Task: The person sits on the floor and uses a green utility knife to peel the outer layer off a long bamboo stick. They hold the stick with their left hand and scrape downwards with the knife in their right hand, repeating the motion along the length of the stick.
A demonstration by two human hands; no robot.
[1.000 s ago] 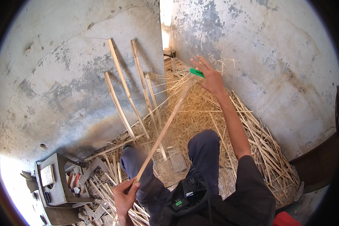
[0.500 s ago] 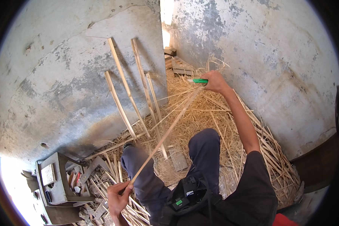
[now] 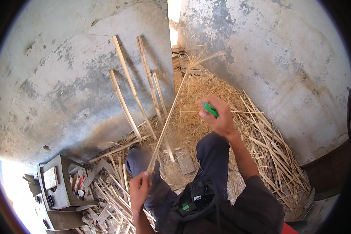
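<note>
Pinched in my left hand (image 3: 140, 188) is the near end of a long thin bamboo strip (image 3: 170, 117), which slants up and away over my left knee. Fine curled shavings (image 3: 195, 58) fan out from its far end. Above my right knee, my right hand (image 3: 221, 118) is closed around a green utility knife (image 3: 210, 109), apart from the strip. The knife's blade end points up and left, partly blurred. A heap of pale shavings (image 3: 206, 87) covers the floor beyond my knees.
Several wooden sticks (image 3: 123, 68) lean on the left wall. Cut strips lie in a pile (image 3: 279, 160) at right and another (image 3: 113, 195) at lower left. A grey box-like stand (image 3: 62, 183) with small items is at far left. Weathered walls (image 3: 261, 46) meet near a bright gap.
My right hand with the knife has come back toward me from the strip's far end. My left hand has moved right and slightly up, and the strip now points more steeply away.
</note>
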